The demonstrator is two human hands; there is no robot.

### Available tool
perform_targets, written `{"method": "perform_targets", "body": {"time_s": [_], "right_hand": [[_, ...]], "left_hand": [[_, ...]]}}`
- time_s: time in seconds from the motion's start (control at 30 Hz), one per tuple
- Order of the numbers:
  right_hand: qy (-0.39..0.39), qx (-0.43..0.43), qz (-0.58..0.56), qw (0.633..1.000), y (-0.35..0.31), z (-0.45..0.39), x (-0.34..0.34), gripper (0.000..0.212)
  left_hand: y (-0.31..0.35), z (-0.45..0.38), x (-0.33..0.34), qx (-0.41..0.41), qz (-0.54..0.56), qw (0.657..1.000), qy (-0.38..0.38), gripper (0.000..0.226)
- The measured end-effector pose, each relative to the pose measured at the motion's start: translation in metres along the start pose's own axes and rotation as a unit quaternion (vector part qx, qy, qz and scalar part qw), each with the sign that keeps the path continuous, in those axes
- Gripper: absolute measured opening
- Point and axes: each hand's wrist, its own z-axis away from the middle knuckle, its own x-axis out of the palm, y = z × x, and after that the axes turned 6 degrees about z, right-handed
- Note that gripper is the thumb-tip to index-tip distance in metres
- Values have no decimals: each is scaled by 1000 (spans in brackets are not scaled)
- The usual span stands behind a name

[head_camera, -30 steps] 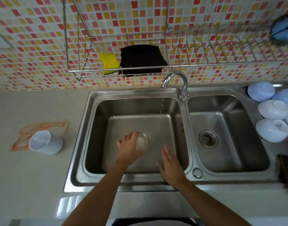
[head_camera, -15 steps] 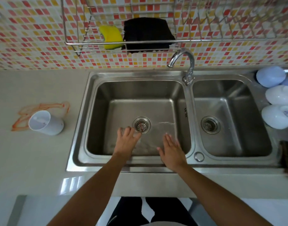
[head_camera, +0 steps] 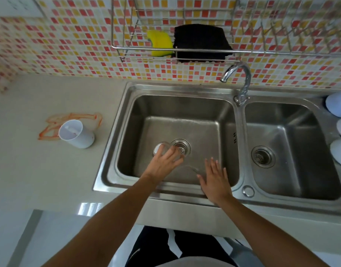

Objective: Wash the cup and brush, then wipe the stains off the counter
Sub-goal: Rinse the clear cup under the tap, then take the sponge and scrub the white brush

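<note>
A clear glass cup (head_camera: 158, 149) sits on the floor of the left sink basin (head_camera: 185, 105), just left of the drain. My left hand (head_camera: 163, 160) reaches down onto it, fingers wrapped over its rim. My right hand (head_camera: 214, 180) hovers flat and open over the basin's front edge, holding nothing. A white cup (head_camera: 76, 133) with a pale item inside it stands on the counter left of the sink. Orange stains (head_camera: 69, 117) ring the counter around that cup. A thin film of water lies on the basin floor.
The faucet (head_camera: 241, 78) arches over the divider, spout toward the left basin. A wire wall rack holds a yellow sponge (head_camera: 160, 43) and a black cloth (head_camera: 200, 41). The right basin (head_camera: 293, 151) holds nothing. Pale upturned bowls (head_camera: 337, 105) crowd the counter at the right edge.
My left hand has shifted to the left of the drain and now covers the clear cup. My right hand stays open near the basin's front. The view has moved closer.
</note>
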Motion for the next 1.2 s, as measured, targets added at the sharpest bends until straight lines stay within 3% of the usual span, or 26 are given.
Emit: {"method": "perform_targets", "body": {"time_s": [0.07, 0.2, 0.33, 0.47, 0.6, 0.7, 0.83, 1.07, 1.13, 1.2], "right_hand": [[17, -7, -6, 1000, 0, -3, 2, 68], [47, -3, -71, 996, -22, -12, 3, 63], [88, 1, -195, 977, -75, -21, 1, 65], [79, -31, -277, 957, -148, -42, -4, 63], [78, -47, -323, 942, -234, -62, -7, 72], [49, -77, -341, 936, -298, -75, -13, 79], [67, -109, -348, 929, -364, -95, -14, 92], [85, -107, -379, 915, -413, -116, -9, 97], [84, -113, -382, 914, -416, -117, -5, 92], [84, -108, -380, 915, -417, -117, -2, 87]], "left_hand": [[-2, 4, -2, -102, 99, 989, 31, 84], [-20, 33, -2, -282, 286, 914, 59, 81], [-44, 83, 1, -393, 457, 783, 154, 80], [-79, 137, 1, -483, 525, 656, 248, 84], [-125, 190, 14, -546, 524, 587, 287, 83], [-162, 225, 29, -565, 516, 576, 288, 85], [-207, 254, 55, -577, 519, 572, 264, 88], [-240, 273, 89, -546, 555, 592, 210, 92], [-242, 278, 91, -527, 558, 612, 192, 98], [-244, 280, 86, -512, 522, 655, 194, 103]]}}
